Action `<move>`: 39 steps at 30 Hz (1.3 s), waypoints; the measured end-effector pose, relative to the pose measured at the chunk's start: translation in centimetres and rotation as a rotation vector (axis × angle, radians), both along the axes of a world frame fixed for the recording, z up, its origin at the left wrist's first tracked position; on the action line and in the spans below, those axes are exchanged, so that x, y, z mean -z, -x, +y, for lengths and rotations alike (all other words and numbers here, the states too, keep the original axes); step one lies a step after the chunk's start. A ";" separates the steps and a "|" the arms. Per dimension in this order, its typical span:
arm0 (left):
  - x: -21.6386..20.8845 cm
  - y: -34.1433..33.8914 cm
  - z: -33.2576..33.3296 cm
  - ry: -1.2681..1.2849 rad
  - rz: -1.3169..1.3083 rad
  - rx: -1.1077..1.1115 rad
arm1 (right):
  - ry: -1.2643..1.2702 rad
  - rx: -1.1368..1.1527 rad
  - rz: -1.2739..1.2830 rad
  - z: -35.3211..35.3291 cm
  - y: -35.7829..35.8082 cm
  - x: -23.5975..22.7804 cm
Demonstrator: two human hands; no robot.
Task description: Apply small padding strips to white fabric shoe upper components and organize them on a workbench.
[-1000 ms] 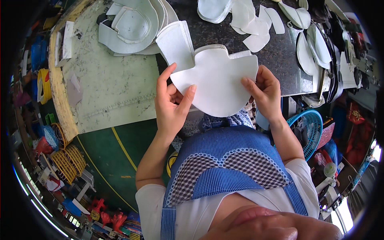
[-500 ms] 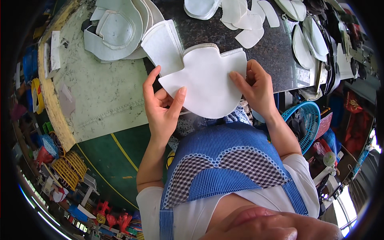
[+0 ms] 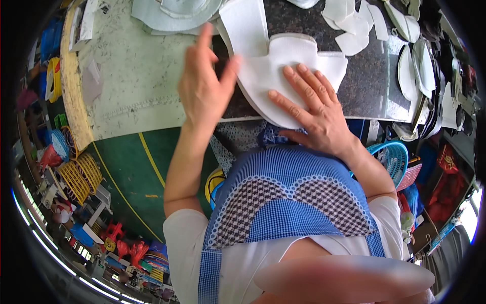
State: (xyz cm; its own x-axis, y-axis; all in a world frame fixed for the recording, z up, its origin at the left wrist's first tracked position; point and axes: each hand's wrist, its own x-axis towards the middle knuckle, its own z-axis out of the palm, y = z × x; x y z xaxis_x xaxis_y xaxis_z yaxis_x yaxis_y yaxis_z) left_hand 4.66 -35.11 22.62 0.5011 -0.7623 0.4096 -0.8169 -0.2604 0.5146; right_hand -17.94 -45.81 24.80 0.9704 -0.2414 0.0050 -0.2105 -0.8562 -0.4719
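Note:
My right hand [image 3: 323,114] lies flat on a stack of white cut fabric-like pieces [image 3: 291,49], fingers spread and pressing nothing into the palm. The stack rests at the table's front edge, its tabbed end pointing away from me. To its left my left hand [image 3: 205,86] is raised with thumb and fingers apart, slightly blurred and holding nothing. Its thumb is near the stack's left side. Just beyond, a layered white band-shaped piece [image 3: 246,28] adjoins the stack; how they overlap is partly hidden.
Larger curved white pieces [image 3: 167,21] lie at the far left on the pale green board [image 3: 136,76]. Small white cut pieces [image 3: 352,38] are spread on the dark speckled tabletop [image 3: 362,76]. Long white pieces [image 3: 406,73] lie at the right, with a blue basket [image 3: 400,162] below the edge.
The stack has gone from being held between both hands to lying on the table. My right hand has flattened onto it; my left hand has let go and lifted away.

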 end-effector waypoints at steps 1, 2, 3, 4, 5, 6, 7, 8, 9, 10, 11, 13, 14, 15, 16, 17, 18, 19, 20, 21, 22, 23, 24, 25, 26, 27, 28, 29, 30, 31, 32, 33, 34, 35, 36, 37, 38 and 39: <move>-0.2 -0.5 -0.2 0.012 -0.139 -0.040 | 0.029 -0.003 -0.003 0.0 0.1 0.2; -0.4 -0.4 -0.4 0.144 -0.196 0.141 | 0.050 -0.010 -0.014 -0.1 0.0 0.0; -0.7 0.0 -0.7 0.278 -0.249 0.323 | 0.050 -0.003 -0.007 -0.1 0.0 0.2; -1.4 1.5 -0.8 0.232 0.078 0.642 | 0.036 0.009 -0.020 -0.2 0.1 0.6; -2.1 3.5 -0.4 0.025 0.193 0.742 | 0.028 0.026 -0.029 -0.5 0.3 0.8; -1.1 3.8 0.1 -0.062 0.114 0.743 | -0.016 0.018 -0.044 -0.7 0.5 1.0; 0.3 4.1 0.6 -0.145 0.033 0.744 | 0.038 -0.031 -0.008 -1.4 0.4 0.4; 0.8 4.0 0.5 -0.202 -0.131 0.707 | 0.059 0.029 -0.017 -2.0 0.9 0.6; 1.3 4.2 0.7 -0.195 -0.130 0.712 | 0.076 0.079 -0.029 -2.8 1.9 0.9; 1.6 4.3 0.8 -0.149 -0.153 0.690 | 0.146 0.158 -0.019 -3.6 2.6 0.8; 1.7 4.4 0.6 -0.098 -0.185 0.661 | 0.118 0.192 -0.018 -4.3 3.5 0.3; 1.7 4.9 0.5 -0.077 -0.168 0.615 | -0.004 0.220 0.004 -5.1 4.7 -0.6; 1.8 4.9 0.4 -0.053 -0.199 0.610 | -0.150 0.265 -0.107 -5.6 5.6 -0.7; 2.0 4.8 0.0 -0.025 -0.227 0.604 | -0.297 0.303 -0.209 -5.7 6.3 -0.7; 1.8 4.7 -0.2 0.037 -0.262 0.598 | -0.756 0.566 -0.239 -4.7 6.5 -1.5; 1.7 4.4 -0.7 0.136 -0.215 0.600 | -0.870 0.770 -0.320 -4.4 6.5 -1.4; 0.8 3.9 -1.1 0.128 -0.185 0.618 | -1.082 0.766 -0.191 -5.1 7.2 -1.1; -0.1 3.4 -1.4 0.120 -0.156 0.636 | -1.287 0.752 -0.050 -5.8 7.8 -0.7; -0.4 3.3 -1.6 0.125 -0.180 0.620 | -1.476 0.622 -0.017 -5.6 7.1 -0.4; -0.4 3.3 -1.8 0.153 -0.158 0.633 | -1.657 0.481 0.024 -5.3 6.3 -0.4; -0.3 3.2 -1.9 0.180 -0.135 0.646 | -1.734 0.501 -0.053 -4.3 5.2 -0.5; 0.1 3.5 -1.6 0.183 -0.158 0.676 | -1.764 0.640 -0.200 -3.1 3.6 -1.2; 0.1 4.0 -1.2 0.193 -0.167 0.699 | -1.723 0.762 -0.208 -2.8 2.9 -0.9; -0.1 4.5 -0.5 0.200 -0.174 0.719 | -1.679 0.881 -0.215 -2.5 2.4 -0.3; -0.6 4.7 0.2 0.214 -0.186 0.729 | -1.511 0.841 -0.175 -2.0 2.6 -0.3; -1.8 4.6 1.0 0.238 -0.174 0.730 | -1.477 0.824 -0.213 -1.0 1.6 -2.4; -3.1 4.5 1.7 0.253 -0.176 0.727 | -1.458 0.720 -0.274 -0.6 1.4 -3.6; -5.0 4.4 2.6 0.266 -0.176 0.730 | -1.440 0.619 -0.337 -0.2 1.0 -4.7; -5.8 3.9 3.5 0.250 -0.305 0.687 | -1.402 0.520 -0.380 0.1 0.4 -5.6; -6.7 3.1 4.6 0.243 -0.315 0.673 | -1.409 0.501 -0.376 0.1 -0.8 -6.2; -7.4 2.1 5.6 0.255 -0.408 0.610 | -1.423 0.364 -0.302 -0.1 -2.0 -6.7; -8.0 1.0 6.3 0.272 -0.499 0.555 | -1.428 0.235 -0.233 -0.4 -3.3 -6.9; -8.3 -0.2 7.2 0.236 -0.546 0.512 | -1.445 0.157 -0.223 -0.2 -4.8 -7.0; -8.5 -1.6 8.3 0.197 -0.592 0.468 | -1.462 0.078 -0.211 0.2 -6.4 -6.8; -8.5 -3.3 9.1 0.146 -0.647 0.404 | -1.507 0.011 -0.242 0.9 -8.0 -6.4; -8.2 -5.1 10.0 0.095 -0.699 0.342 | -1.551 -0.054 -0.274 1.1 -9.1 -5.8; -7.2 -7.4 11.0 0.068 -0.679 0.284 | -1.487 -0.110 -0.144 0.5 -9.8 -5.0; -5.1 -9.8 11.9 0.043 -0.651 0.229 | -1.286 -0.079 -0.014 0.1 -9.9 -4.9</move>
